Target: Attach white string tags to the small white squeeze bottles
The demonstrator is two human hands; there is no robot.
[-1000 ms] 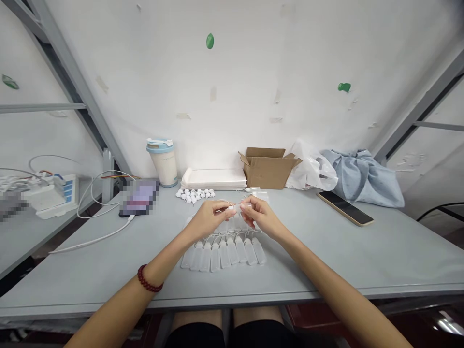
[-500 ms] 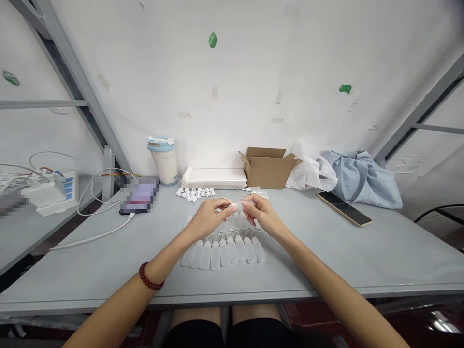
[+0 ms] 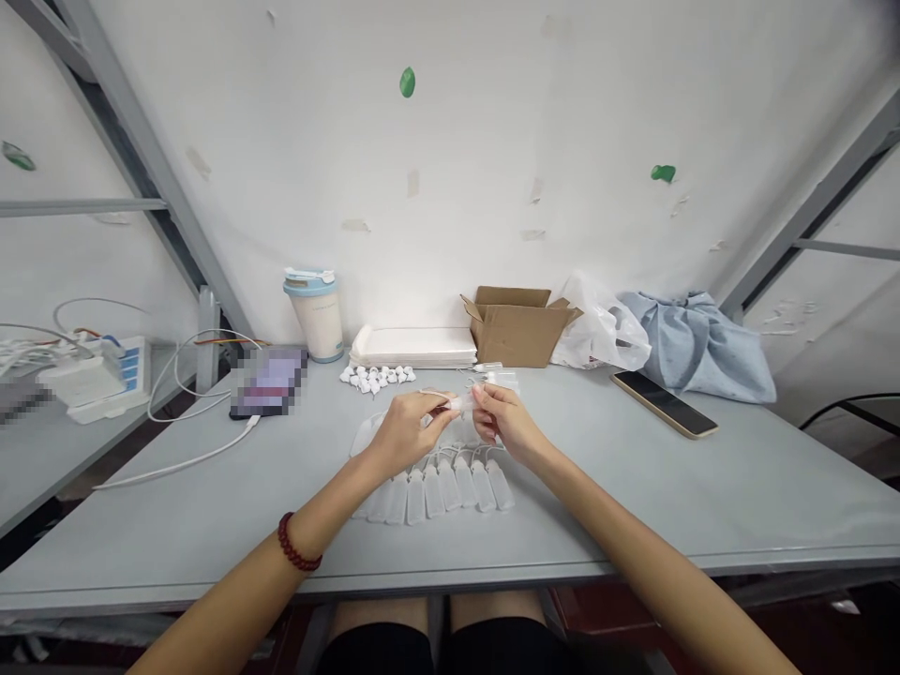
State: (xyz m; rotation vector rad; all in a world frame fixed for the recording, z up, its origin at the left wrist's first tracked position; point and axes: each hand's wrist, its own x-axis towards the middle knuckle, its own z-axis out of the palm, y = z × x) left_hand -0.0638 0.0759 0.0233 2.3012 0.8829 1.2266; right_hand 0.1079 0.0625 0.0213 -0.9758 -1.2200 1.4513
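Note:
Above the middle of the table, my left hand [image 3: 412,428] and my right hand [image 3: 507,422] meet with fingertips pinched. Between them is a small translucent plastic bottle [image 3: 464,403], gripped at its left end by the left hand and at its right end by the right; fingers cover much of it. Below my hands lies a row of similar translucent bottles [image 3: 448,489] with thin white tubes at their tops. More bottles lie behind that row, partly hidden by my hands. A small pile of white caps [image 3: 378,378] sits behind my left hand.
At the back stand a lidded cup [image 3: 314,319], a stack of white trays [image 3: 414,347], an open cardboard box [image 3: 517,328], a plastic bag [image 3: 597,323] and a blue cloth bundle [image 3: 703,342]. A phone [image 3: 665,403] lies right; a cabled phone [image 3: 271,382] lies left.
My left hand has shifted slightly, turning at the wrist, and its fingers now cover the bottle's left end differently. The right hand stays nearly in place. The view has moved a little.

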